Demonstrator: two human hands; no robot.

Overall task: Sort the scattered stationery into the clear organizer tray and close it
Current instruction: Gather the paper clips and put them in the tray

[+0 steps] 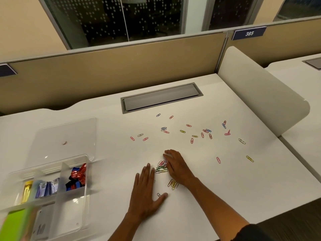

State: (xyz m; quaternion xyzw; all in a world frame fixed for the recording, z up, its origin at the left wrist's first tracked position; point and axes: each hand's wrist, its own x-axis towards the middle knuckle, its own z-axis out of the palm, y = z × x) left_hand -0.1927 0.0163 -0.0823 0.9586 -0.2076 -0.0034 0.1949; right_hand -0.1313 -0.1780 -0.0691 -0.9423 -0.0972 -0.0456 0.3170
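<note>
Most paper clips (192, 132) lie scattered across the desk (260, 180), well apart from the tray (73, 197) at my left, whose lid (69, 136) stands open. Both my left hand (145, 190) and right hand (177, 166) lie flat, fingers spread, gripping nothing, herding a small heap (161, 168) between them.

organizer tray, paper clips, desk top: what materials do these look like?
Organizer tray: clear rigid plastic, glossy; contents show through the walls and the rim catches highlights.
Paper clips: probably coated wire; thin bent loops in pink, blue, yellow and green. Metal core can't be confirmed.
Desk top: smooth off-white surface, likely laminate; matte with a soft sheen, no grain.
</note>
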